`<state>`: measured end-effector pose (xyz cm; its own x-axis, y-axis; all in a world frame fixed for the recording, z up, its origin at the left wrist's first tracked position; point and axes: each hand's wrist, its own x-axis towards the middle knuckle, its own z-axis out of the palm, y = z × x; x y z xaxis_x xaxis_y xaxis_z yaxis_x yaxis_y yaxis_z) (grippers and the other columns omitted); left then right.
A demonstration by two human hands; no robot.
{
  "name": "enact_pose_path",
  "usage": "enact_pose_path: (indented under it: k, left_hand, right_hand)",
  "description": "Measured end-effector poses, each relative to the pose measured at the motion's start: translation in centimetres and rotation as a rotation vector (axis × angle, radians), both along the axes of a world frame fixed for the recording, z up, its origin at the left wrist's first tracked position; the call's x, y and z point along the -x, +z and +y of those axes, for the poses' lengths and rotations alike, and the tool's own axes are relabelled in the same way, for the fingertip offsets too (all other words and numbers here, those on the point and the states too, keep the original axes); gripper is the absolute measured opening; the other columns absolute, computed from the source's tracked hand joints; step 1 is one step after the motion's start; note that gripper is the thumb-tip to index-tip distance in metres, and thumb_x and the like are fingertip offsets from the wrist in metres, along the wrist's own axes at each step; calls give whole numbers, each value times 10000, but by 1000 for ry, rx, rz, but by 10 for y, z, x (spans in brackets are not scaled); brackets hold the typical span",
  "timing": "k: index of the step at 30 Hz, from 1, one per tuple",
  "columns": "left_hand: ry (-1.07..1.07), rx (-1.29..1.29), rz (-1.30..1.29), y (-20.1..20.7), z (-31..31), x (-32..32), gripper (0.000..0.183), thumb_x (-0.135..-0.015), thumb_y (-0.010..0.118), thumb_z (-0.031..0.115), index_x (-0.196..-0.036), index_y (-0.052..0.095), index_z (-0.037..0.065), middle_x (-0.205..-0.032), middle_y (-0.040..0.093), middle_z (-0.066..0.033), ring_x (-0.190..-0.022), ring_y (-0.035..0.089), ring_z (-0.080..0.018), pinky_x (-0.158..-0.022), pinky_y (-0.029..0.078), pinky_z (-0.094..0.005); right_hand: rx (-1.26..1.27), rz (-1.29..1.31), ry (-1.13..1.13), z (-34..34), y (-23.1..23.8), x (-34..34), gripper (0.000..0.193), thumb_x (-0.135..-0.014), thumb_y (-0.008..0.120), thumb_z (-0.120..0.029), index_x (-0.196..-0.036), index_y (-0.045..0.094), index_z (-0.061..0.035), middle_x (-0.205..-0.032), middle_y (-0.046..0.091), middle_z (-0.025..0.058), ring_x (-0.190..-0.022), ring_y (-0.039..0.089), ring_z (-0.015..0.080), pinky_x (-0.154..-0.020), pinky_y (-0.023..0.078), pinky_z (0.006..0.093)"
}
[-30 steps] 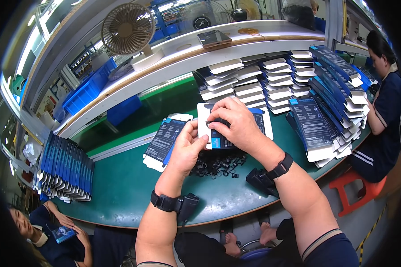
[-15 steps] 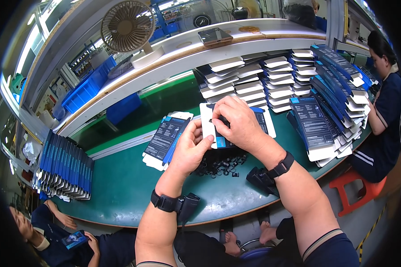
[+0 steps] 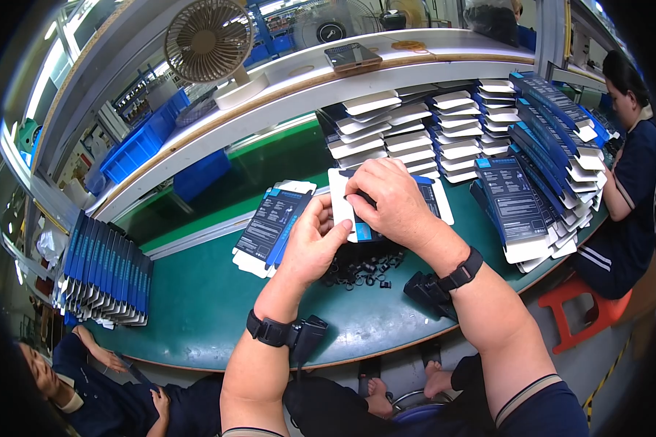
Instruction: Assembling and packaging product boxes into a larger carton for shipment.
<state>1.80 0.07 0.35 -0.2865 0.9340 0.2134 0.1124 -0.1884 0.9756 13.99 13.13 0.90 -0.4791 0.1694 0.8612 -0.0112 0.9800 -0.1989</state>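
My left hand (image 3: 310,244) grips a flat dark-blue carton (image 3: 364,231) by its white end flap (image 3: 339,191), thumb in front and fingers behind. Over the carton's face my right hand (image 3: 392,195) is bent, its thumb and index finger pinched together beside the flap. Whatever lies between those fingertips is hidden. Just below the carton, small black clip-like parts (image 3: 364,271) lie in a loose pile on the green table. Another carton (image 3: 275,224) lies flat left of my left hand, and one more (image 3: 434,198) shows partly behind my right hand.
Stacks of cartons with white open flaps (image 3: 455,125) fill the back and right of the green table (image 3: 197,313). A row of cartons (image 3: 106,273) stands at the left. Above runs a shelf with a fan (image 3: 208,44) and phone (image 3: 352,57). Co-workers sit at both sides.
My hands stay almost in place at the carton, with only a slight shift. The co-worker at lower left has turned the carton in their hands.
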Motion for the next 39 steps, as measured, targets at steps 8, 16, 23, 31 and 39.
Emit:
enact_pose_path:
  k: [8,16,23,31,39]
  left_hand:
    - [42,3,121,-9,2,3,420,-886,620,58,-1267,461,-19,-1082,593,-82,-945,581,-115,-832,490,-270]
    - [32,35,183,-10,4,1,449,-887,609,26,-1300,442,-25,-1130,587,-89,-1006,583,-134,-869,488,-282]
    - [-201,-63,-356,-5,1,13,337,-970,506,129,-1278,499,-8,-1084,617,-84,-959,597,-124,-829,499,-267]
    - [61,-133,-41,-17,5,13,188,-941,570,72,-1112,564,-4,-978,651,-39,-874,606,-76,-774,488,-225]
    - [242,-208,119,-14,8,1,164,-910,591,5,-1072,612,-5,-942,664,-23,-861,615,-80,-774,502,-235]
  right_hand:
    - [-20,-34,-44,1,-1,0,77,-737,652,-125,-749,585,-89,-741,562,60,-767,567,269,-828,417,406]
    - [6,-101,-90,-2,1,-4,79,-742,639,-133,-732,570,-96,-741,566,65,-780,574,274,-823,409,411]
    - [51,-27,-34,-5,7,-9,106,-735,667,-120,-743,565,-93,-743,543,55,-769,557,264,-781,413,392]
    - [38,-87,29,-17,9,-4,94,-748,669,-119,-760,578,-96,-776,544,52,-800,557,261,-766,423,393]
    - [16,-54,44,-13,6,-7,108,-752,680,-139,-791,590,-95,-801,543,62,-817,552,268,-742,430,395]
